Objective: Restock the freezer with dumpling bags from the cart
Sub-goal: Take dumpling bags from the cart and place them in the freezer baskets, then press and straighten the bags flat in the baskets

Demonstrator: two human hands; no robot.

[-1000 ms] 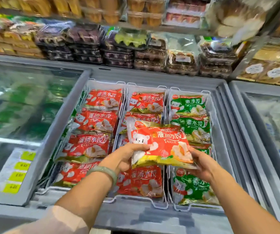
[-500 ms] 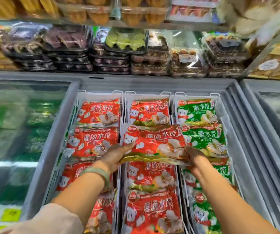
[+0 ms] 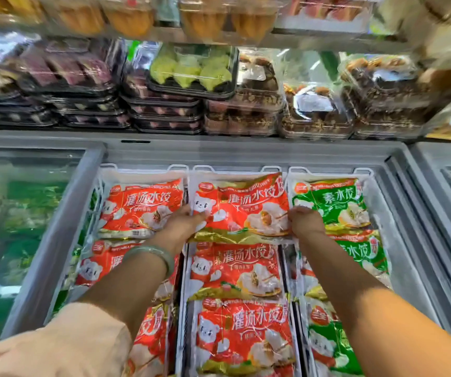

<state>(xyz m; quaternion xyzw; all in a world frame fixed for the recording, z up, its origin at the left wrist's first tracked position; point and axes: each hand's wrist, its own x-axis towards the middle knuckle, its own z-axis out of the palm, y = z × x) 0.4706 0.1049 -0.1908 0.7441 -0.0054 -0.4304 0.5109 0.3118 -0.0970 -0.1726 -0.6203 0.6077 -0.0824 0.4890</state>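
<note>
Red dumpling bags [image 3: 141,208] fill the freezer's [image 3: 56,240] left column. Beside them the left hand [image 3: 182,227], a pale bracelet [image 3: 151,254] on its wrist, grips the left edge of 1 red bag [image 3: 243,205], thumb on top. That bag lies at the middle column's far end, by the freezer's back edge. The right hand [image 3: 306,221] curls its fingers round the bag's right edge, beside the green bags [image 3: 333,202].

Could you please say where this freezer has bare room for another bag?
Bare: the grey ledge between the white wire baskets and the shelf of clear trays, and the frosty strip right of the green dumpling bags. Every basket is crowded, the middle one under the held red dumpling bag.
</note>
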